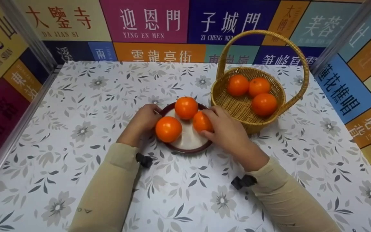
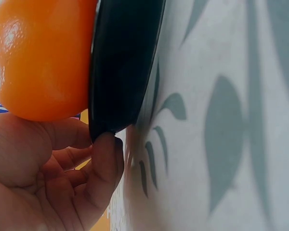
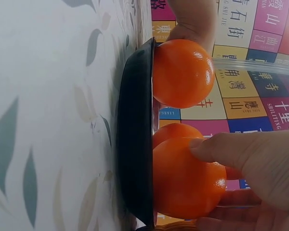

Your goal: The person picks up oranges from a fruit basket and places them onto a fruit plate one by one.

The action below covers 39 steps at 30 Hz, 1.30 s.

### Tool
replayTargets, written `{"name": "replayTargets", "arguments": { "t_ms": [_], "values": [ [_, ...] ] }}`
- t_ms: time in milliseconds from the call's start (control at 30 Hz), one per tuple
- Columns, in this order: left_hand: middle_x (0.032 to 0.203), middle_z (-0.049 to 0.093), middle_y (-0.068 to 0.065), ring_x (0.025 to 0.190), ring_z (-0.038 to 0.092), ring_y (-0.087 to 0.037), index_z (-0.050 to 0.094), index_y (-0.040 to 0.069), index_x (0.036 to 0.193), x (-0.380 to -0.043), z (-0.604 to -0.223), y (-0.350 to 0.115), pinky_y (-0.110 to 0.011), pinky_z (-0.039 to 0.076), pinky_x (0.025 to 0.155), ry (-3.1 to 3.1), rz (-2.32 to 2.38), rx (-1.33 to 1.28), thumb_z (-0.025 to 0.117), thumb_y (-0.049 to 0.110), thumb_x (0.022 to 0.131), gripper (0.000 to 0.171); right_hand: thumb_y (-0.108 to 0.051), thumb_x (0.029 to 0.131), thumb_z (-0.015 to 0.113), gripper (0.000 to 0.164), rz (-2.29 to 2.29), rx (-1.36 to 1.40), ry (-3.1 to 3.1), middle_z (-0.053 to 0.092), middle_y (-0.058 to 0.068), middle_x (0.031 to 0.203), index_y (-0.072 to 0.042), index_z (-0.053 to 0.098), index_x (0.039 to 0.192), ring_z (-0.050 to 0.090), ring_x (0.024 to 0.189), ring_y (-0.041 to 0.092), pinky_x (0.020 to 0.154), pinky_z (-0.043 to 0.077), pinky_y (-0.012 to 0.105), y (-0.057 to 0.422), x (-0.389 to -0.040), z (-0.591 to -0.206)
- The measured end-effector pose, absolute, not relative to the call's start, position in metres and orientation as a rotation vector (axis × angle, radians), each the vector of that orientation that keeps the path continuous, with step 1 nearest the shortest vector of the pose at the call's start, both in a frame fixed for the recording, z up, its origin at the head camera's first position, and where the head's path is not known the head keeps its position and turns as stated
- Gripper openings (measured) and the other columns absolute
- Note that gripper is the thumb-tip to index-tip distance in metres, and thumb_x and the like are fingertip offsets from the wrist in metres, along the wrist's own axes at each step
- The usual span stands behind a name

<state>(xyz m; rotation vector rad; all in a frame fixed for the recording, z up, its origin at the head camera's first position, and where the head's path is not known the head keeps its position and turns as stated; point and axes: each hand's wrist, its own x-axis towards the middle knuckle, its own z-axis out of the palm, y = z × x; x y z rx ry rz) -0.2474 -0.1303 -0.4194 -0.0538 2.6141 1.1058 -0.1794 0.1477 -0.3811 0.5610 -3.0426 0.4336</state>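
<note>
Maroon-rimmed plate (image 1: 190, 143), pinched at its edge by the left fingers (image 2: 103, 163): any lift there might set the near orange (image 1: 168, 129), just right of them, rolling! Right fingers (image 3: 224, 149) are curled round the right orange (image 1: 201, 121), over the plate; a clumsy let-go could knock the far orange (image 1: 186, 108), just left of them. Past those fingers sits the basket (image 1: 232, 108); a wide swing could jolt it.

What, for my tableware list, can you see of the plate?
The plate is round and shallow, pale inside with a dark reddish rim and dark outside; material unclear. It lies face up on the floral surface beside the basket. Two oranges sit in it, the right hand holds a third there; the left hand pinches its edge.
</note>
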Motion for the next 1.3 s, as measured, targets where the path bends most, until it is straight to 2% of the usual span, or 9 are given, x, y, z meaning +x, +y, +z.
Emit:
{"name": "replayTargets", "arguments": {
  "t_ms": [467,600,833,1067,1300],
  "values": [
    [0.113,0.068,-0.017,0.101,0.06,-0.031,0.066,0.003,0.121,-0.247,-0.417,-0.129,-0.044,0.049,0.097,2.612,1.117,-0.034,0.055,0.013,0.099,0.027,-0.043,0.097,0.069,0.061,0.462,0.529,-2.982,0.051,0.01,0.151,-0.018,0.052,0.15,0.054,0.135,0.033,0.102,0.05,0.061,0.154,-0.177,-0.366],
    [0.111,0.067,-0.016,0.101,0.06,-0.031,0.066,0.004,0.12,-0.247,-0.417,-0.129,-0.044,0.049,0.097,2.598,1.13,-0.058,0.055,0.012,0.098,0.026,-0.041,0.098,0.068,0.06,0.507,0.498,-2.95,0.051,0.009,0.151,-0.019,0.052,0.151,0.05,0.139,0.033,0.108,0.046,0.061,0.161,-0.181,-0.363],
    [0.113,0.067,-0.015,0.102,0.06,-0.031,0.066,0.005,0.119,-0.247,-0.418,-0.13,-0.045,0.049,0.098,2.587,1.122,-0.074,0.055,0.013,0.098,0.025,-0.043,0.097,0.069,0.065,0.499,0.509,-2.853,0.049,0.012,0.156,-0.015,0.05,0.153,0.04,0.148,0.033,0.12,0.036,0.057,0.178,-0.195,-0.362],
    [0.111,0.067,-0.015,0.101,0.06,-0.031,0.066,0.005,0.117,-0.246,-0.418,-0.13,-0.045,0.049,0.098,2.584,1.143,-0.08,0.055,0.012,0.097,0.025,-0.05,0.095,0.071,0.075,0.502,0.444,-2.839,0.043,0.011,0.161,-0.015,0.045,0.156,0.037,0.15,0.034,0.122,0.032,0.059,0.194,-0.209,-0.36],
    [0.107,0.067,-0.014,0.099,0.059,-0.03,0.066,0.005,0.118,-0.245,-0.419,-0.13,-0.041,0.048,0.095,2.573,1.196,-0.08,0.056,0.012,0.095,0.026,-0.057,0.096,0.065,0.081,0.518,0.344,-2.892,0.035,0.014,0.166,-0.017,0.037,0.16,0.03,0.153,0.04,0.124,0.025,0.063,0.212,-0.222,-0.36]
  ]
}}
